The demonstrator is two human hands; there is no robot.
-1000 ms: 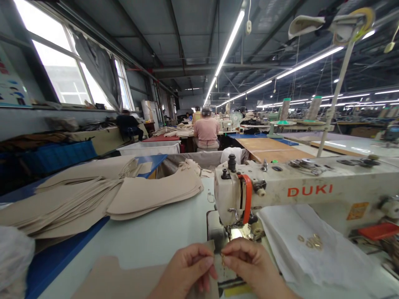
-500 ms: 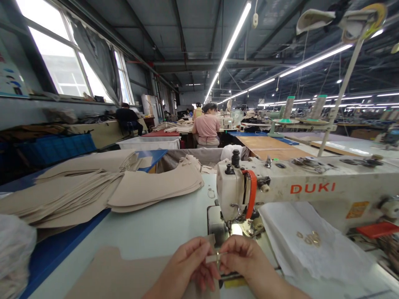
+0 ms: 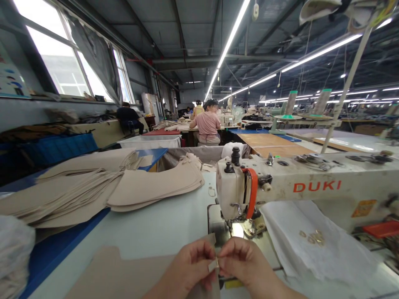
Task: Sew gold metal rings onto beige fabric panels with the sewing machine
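Note:
My left hand [image 3: 193, 262] is closed in a pinch on a short beige fabric strip [image 3: 213, 265], close in front of the sewing machine's [image 3: 233, 195] needle area. Fingertip to fingertip with it, my right hand [image 3: 241, 258] also pinches at the strip, beside a small gold-coloured metal ring [image 3: 217, 261] threaded on it. Fingers partly hide both strip and ring. Below my left hand and forearm lies a large flat beige panel [image 3: 131, 274], its upper corner standing up near the machine's plate.
Several gold-coloured rings [image 3: 316, 237] lie on a white cloth [image 3: 289, 224] under the machine arm. Stacks of beige panels [image 3: 156, 185] cover the left of the table [image 3: 174, 226]. A clear plastic bag [image 3: 15, 253] sits at far left. Co-workers [image 3: 207, 124] sit farther back.
The strip, stretched level between my hands before, now has its short end tilted down at the left fingertips. My hands have drawn closer together, and the view has shifted slightly.

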